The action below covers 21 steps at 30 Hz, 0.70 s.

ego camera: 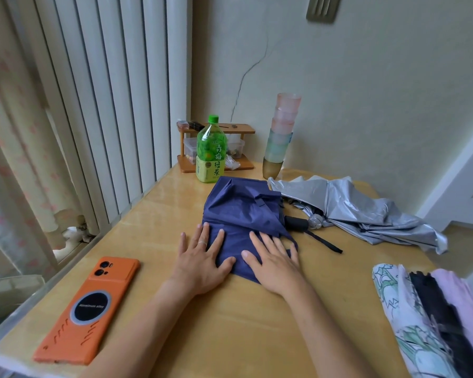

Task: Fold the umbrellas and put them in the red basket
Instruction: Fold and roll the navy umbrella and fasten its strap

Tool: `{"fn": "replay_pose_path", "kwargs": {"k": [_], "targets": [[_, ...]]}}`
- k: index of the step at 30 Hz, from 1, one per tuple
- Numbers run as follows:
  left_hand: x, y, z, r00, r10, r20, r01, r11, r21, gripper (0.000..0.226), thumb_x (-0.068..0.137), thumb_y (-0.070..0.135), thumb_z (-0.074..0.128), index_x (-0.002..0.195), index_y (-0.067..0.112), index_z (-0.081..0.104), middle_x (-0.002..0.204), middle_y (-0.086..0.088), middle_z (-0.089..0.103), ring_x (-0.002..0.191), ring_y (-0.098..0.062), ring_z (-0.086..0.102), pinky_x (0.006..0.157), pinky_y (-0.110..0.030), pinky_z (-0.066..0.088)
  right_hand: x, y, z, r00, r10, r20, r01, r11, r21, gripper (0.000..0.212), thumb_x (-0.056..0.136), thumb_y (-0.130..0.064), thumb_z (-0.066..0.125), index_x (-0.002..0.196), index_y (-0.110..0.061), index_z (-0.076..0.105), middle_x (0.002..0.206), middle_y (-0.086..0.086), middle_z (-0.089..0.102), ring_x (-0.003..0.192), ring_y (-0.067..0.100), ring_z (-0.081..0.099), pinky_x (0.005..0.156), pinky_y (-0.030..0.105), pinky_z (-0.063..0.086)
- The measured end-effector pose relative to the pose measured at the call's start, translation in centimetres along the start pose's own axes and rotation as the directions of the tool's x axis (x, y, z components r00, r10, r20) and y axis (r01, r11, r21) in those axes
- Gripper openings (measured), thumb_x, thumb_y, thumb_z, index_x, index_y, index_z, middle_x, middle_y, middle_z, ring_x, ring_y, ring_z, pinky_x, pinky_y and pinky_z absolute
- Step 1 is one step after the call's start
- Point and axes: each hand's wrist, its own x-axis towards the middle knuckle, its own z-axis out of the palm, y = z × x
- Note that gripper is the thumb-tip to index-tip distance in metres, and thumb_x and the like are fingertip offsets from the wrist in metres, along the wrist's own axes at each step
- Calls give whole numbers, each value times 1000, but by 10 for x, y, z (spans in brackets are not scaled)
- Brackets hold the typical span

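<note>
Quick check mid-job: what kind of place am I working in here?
Probably a home rather than a workshop: a small wooden table set in a wall corner beside a curtain, carrying everyday items such as a green tea bottle, stacked plastic cups and an orange phone.

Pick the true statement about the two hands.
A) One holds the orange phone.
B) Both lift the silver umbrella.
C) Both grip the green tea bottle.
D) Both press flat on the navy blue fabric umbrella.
D: the left hand and the right hand lie with straight fingers on the navy blue fabric umbrella on the wooden table.
</note>
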Motion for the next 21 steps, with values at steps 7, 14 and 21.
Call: {"fn": "replay_pose_path", "kwargs": {"k": [7, 14, 21], "targets": [[0, -1, 0, 1000, 4, -5, -4, 1000, 11, 102, 70, 81, -11, 162, 39, -4, 171, -7, -9, 157, -24, -13, 124, -53, -10, 0, 7, -2, 947, -81, -310, 132, 980, 147, 45, 104, -45, 49, 144, -25, 55, 149, -6, 51, 137, 19, 48, 118, 40, 31], [-5, 1, -4, 1000, 12, 9, -12, 1000, 0, 118, 63, 100, -4, 162, 36, -6, 170, -8, -13, 156, -23, -18, 124, -54, -10, -1, 17, -15, 652, 189, -734, 159, 913, 377, 27, 86, -15, 74, 110, -13, 62, 111, 3, 57, 100, 25, 57, 81, 33, 49], [-7, 0, -4, 999, 35, -30, -37, 998, -54, 110, 78, 95, 18, 164, 29, 1, 170, -5, -11, 155, -20, -22, 124, -53, -14, -1, 26, -19, 853, 259, -453, 146, 714, 685, 46, 88, -21, 78, 129, -21, 57, 91, -7, 65, 79, 5, 58, 74, 18, 45]]}}
